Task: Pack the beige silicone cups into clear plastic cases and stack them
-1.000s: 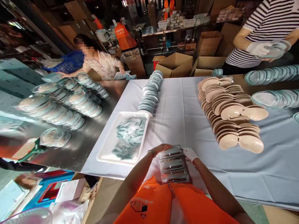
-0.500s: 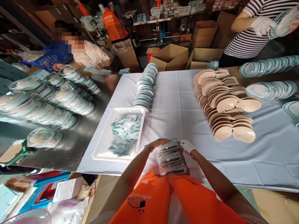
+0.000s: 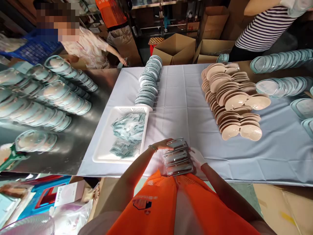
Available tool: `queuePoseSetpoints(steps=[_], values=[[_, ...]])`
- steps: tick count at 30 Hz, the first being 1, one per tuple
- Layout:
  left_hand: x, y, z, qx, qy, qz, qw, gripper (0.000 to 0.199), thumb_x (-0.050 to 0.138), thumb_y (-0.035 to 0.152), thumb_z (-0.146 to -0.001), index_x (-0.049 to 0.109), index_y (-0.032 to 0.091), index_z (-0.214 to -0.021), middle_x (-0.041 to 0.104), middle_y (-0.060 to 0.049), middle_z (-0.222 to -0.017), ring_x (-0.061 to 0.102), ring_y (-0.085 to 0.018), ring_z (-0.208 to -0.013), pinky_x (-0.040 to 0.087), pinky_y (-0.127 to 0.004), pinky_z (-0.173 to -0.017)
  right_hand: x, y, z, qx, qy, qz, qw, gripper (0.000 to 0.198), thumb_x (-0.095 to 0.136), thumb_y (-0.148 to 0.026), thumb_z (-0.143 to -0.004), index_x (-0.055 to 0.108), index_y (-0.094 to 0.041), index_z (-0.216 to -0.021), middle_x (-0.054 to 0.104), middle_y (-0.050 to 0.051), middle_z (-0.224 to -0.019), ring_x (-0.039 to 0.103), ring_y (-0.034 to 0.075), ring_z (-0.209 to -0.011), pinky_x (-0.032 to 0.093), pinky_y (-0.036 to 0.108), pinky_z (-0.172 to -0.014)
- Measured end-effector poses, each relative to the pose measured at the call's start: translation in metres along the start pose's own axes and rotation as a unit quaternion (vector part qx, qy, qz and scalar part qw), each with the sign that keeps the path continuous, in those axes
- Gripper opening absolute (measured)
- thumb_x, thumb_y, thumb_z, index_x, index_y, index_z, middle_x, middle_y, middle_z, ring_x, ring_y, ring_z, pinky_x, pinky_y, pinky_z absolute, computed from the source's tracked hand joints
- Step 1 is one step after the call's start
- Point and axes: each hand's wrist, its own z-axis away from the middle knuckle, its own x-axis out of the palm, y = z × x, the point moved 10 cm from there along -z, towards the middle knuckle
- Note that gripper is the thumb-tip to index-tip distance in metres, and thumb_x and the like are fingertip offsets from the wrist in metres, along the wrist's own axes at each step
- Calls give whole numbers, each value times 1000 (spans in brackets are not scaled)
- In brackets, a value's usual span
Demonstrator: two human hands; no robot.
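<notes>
A stack of clear plastic packs (image 3: 178, 159) with pale rims stands at the table's near edge, close against my orange apron. My left hand (image 3: 161, 144), bare and with a bracelet at the wrist, grips the stack's far left end, its fingers bent over the edge. On the other side, my right hand (image 3: 197, 157) in a white glove presses against the stack's right side; its fingertips are partly hidden. Left of my hands, a white plastic basket (image 3: 104, 143) holds many small teal-and-white sachets (image 3: 128, 132).
A row of pale blue-rimmed packs (image 3: 148, 81) runs behind the basket. Beige double-cup pads (image 3: 241, 130) lie piled on the right. More clear packs (image 3: 44, 111) line the metal table at left. Two people stand across the tables, near open cardboard boxes (image 3: 174, 49).
My view has shifted slightly, and both hands remain at the stack. The person at far left has turned and stretched an arm out. The person at right has raised the held packs.
</notes>
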Motion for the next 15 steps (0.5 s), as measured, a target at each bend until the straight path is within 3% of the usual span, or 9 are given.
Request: queuePoseSetpoints(steps=[2, 4, 8, 11, 15], values=[[0, 4, 4, 5, -14, -30, 999, 83, 93, 44, -59, 65, 19, -134, 69, -11, -141, 58, -37, -135, 43, -45, -117, 1, 23, 12, 45, -48, -64, 996, 42, 61, -53, -86, 73, -16, -102, 73, 8, -101, 65, 22, -98, 54, 32, -83], [5, 10, 6, 12, -37, -49, 998, 87, 96, 42, -56, 64, 17, -133, 69, -12, -140, 56, -38, -137, 42, -45, -118, 0, 36, 19, 70, -56, -80, 993, 43, 64, -55, -78, 69, -16, -96, 69, 6, -91, 63, 20, -89, 51, 29, -76], [13, 17, 8, 22, -49, -62, 997, 93, 99, 44, -51, 64, 15, -132, 69, -14, -140, 53, -40, -140, 43, -46, -118, 7, 41, 19, 117, -103, -95, 983, 36, 66, -51, -75, 60, -18, -88, 60, 1, -78, 56, 14, -74, 46, 24, -66], [15, 11, 9, 22, -44, -57, 997, 94, 100, 47, -52, 63, 18, -133, 68, -12, -142, 52, -41, -141, 43, -47, -119, 10, 36, 14, 133, -128, -60, 981, 24, 66, -39, -76, 55, -18, -80, 52, -2, -70, 50, 11, -67, 43, 20, -62], [14, 1, 8, 17, -37, -42, 998, 99, 101, 45, -49, 62, 20, -137, 65, -13, -148, 50, -39, -146, 39, -47, -123, 6, 27, 3, 117, -137, 56, 982, 22, 57, -17, -77, 40, -19, -62, 28, -6, -53, 29, 8, -53, 25, 19, -51]])
